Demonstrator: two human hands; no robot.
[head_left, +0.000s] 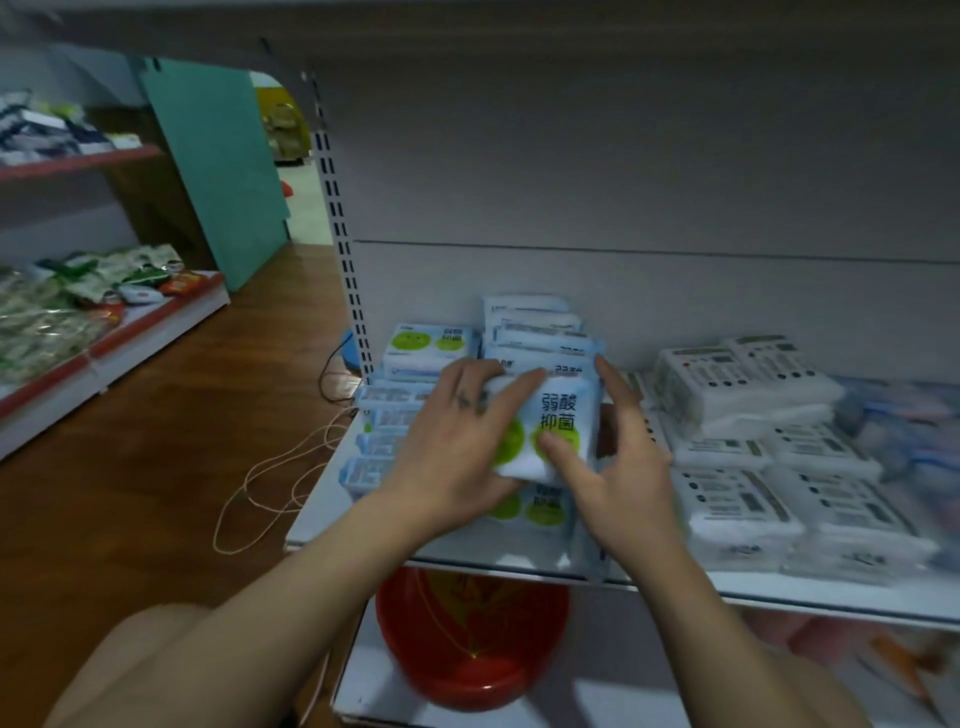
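Note:
A white soft pack (558, 415) with green circles and dark print is held above the white shelf (519, 561). My left hand (452, 441) grips its left side, fingers curled over the top edge. My right hand (618, 457) holds its right side, thumb pressed on the front and fingers along the right edge. Another pack of the same kind (540, 512) lies flat right under it. More such packs stand in a stack behind (540, 332) and to the left (431, 345).
White packs with dark labels (753, 447) fill the shelf's right half. A red basin (467, 639) sits on the lower shelf. A thin cord (270, 483) loops on the wooden floor at left. Another shelf with green packets (78, 312) stands at far left.

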